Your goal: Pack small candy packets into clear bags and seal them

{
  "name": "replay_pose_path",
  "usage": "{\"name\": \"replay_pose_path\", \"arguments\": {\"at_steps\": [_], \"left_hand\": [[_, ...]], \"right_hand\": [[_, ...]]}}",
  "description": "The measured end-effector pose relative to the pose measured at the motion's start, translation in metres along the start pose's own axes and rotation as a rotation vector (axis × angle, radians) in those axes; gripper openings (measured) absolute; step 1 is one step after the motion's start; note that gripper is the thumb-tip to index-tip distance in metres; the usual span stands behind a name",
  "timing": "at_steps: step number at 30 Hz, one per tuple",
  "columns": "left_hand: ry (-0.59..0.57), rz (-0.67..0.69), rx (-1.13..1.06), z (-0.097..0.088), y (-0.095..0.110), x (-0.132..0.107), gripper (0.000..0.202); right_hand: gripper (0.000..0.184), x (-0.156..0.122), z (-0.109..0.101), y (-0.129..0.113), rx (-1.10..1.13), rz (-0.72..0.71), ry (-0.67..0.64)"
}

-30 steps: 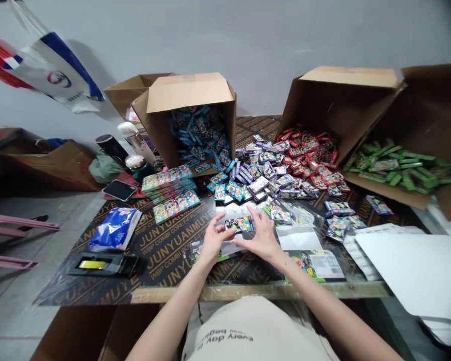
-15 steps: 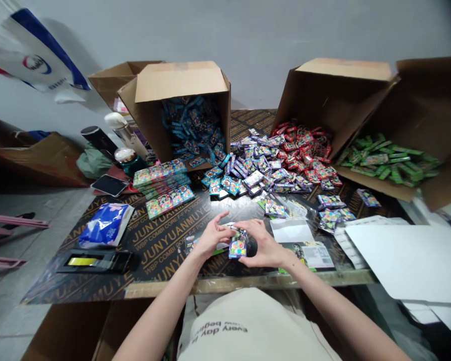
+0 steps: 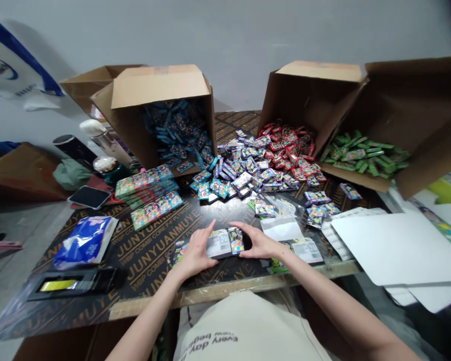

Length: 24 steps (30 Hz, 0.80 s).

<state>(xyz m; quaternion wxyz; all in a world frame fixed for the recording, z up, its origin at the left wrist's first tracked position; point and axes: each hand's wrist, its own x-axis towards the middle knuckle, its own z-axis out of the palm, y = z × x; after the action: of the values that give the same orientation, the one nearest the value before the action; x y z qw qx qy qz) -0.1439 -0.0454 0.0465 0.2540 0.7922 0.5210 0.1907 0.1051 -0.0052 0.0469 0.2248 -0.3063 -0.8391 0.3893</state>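
Note:
Both my hands meet at the table's front middle. My left hand (image 3: 195,253) lies on a clear plastic bag (image 3: 218,244) with a white label, fingers curled over its left end. My right hand (image 3: 258,244) pinches a small colourful card packet (image 3: 236,239) at the bag's right end. The packet looks partly inside the bag's mouth. Just beyond my hands lie loose purple packets (image 3: 248,170), spilling from the piles at the back.
Three tipped cardboard boxes hold blue packets (image 3: 176,133), red packets (image 3: 289,145) and green packets (image 3: 364,155). Stacked packet strips (image 3: 148,193) lie left of centre. A tape dispenser (image 3: 69,285) and blue tissue pack (image 3: 84,241) sit left. White sheets (image 3: 394,248) and labelled bags (image 3: 304,249) lie right.
The packet went from held flat above the table, to upright between both hands, to down at the bag's end. My head has turned right, shifting everything leftward.

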Motion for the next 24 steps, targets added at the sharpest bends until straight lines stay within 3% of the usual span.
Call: {"name": "replay_pose_path", "arguments": {"at_steps": [3,8,15,21,24], "left_hand": [[0.023,-0.002,-0.021,-0.004,0.000,0.001,0.104],[0.078,-0.023,-0.037,-0.003,0.003,0.008,0.101],[-0.028,-0.057,-0.263,-0.013,0.019,0.018,0.106],[0.029,0.059,-0.120,-0.017,0.031,0.026,0.104],[0.079,0.065,-0.088,-0.018,0.032,0.028,0.102]], "right_hand": [[0.092,0.001,-0.006,-0.006,0.064,-0.006,-0.031],[0.091,0.002,-0.015,-0.020,-0.160,0.023,0.068],[0.092,-0.006,-0.039,-0.027,-0.085,0.038,0.068],[0.092,0.000,-0.054,-0.030,-0.213,-0.013,-0.045],[0.096,0.001,-0.053,-0.027,-0.241,-0.039,0.072]]}}
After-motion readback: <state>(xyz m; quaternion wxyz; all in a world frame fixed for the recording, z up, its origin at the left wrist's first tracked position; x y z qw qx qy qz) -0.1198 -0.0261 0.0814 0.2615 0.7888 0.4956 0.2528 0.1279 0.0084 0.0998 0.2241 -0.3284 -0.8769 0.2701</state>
